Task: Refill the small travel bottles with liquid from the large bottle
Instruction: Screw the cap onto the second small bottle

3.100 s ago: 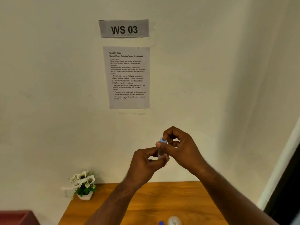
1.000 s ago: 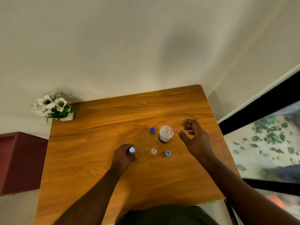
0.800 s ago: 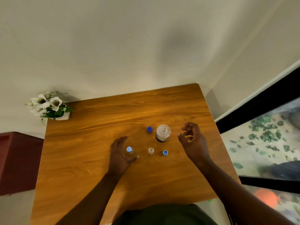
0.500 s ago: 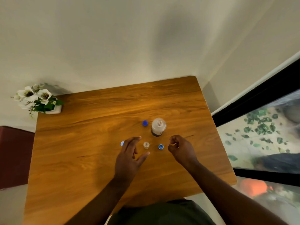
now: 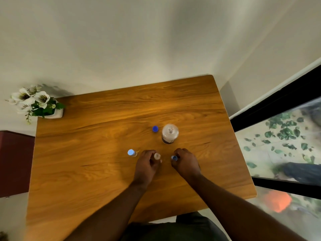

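Observation:
The large clear bottle (image 5: 170,133) stands uncapped at the middle of the wooden table (image 5: 104,171), with its dark blue cap (image 5: 155,129) lying just to its left. A small travel bottle with a light blue cap (image 5: 132,152) stands at the left of the group. My left hand (image 5: 146,165) curls round an uncapped small travel bottle (image 5: 157,156) that stands on the table. My right hand (image 5: 185,162) pinches a small blue cap (image 5: 174,158) on the table, just right of that bottle.
A white pot of white flowers (image 5: 37,104) sits at the table's far left corner. A dark red cabinet (image 5: 13,162) stands left of the table. A black-framed window (image 5: 284,153) runs along the right side. A plain wall lies behind the table.
The view dropped from the wall to the table. My left hand set down the capped small bottle, moved right and took the uncapped one. My right hand came down onto the small blue cap.

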Tool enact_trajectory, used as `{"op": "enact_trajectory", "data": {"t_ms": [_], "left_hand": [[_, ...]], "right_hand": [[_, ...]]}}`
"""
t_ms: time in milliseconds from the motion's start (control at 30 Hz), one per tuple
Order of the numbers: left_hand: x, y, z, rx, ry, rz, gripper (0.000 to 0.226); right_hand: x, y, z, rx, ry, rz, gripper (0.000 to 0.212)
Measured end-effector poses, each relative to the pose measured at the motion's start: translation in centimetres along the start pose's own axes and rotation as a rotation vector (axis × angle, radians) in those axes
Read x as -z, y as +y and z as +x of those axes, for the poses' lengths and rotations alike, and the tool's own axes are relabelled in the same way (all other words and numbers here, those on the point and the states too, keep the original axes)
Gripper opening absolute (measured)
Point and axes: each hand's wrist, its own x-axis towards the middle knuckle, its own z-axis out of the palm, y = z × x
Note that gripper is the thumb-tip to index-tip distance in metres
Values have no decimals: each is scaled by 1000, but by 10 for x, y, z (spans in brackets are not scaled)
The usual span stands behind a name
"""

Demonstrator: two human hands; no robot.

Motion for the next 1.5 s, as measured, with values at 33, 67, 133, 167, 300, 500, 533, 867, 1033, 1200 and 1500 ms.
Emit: {"op": "enact_trajectory", "data": {"t_ms": [33,67,133,167,300,500,533,867,1033,1200,1500], "left_hand": [[2,-1,-1,-10,-16,-2,33],[3,-2,-2,-16,-29,-15,32],[5,-4,-7,-18,-52,-59,31],[6,-3,-11,-18,-62,-79,31],[19,9,-26,-21,-78,-161,32],[49,45,-31,-90,8,-241,33],[55,51,-30,-116,31,-248,33],[122,119,-16,-365,158,-257,15],[179,177,-11,-459,150,-234,12],[238,248,-6,-574,179,-158,14],[316,361,-13,-736,289,-89,23]], "right_hand": [[2,4,-5,-29,6,63,15],[4,7,-10,-65,15,132,16],[11,16,-23,-118,46,253,19],[14,20,-30,-135,61,309,20],[34,30,-54,-122,110,504,22],[79,0,-59,-2,258,673,28],[87,-10,-58,22,285,688,28],[166,-124,-69,394,315,816,20],[214,-180,-74,568,304,780,18],[274,-237,-76,767,360,715,18],[398,-327,-107,1023,379,440,18]]}}
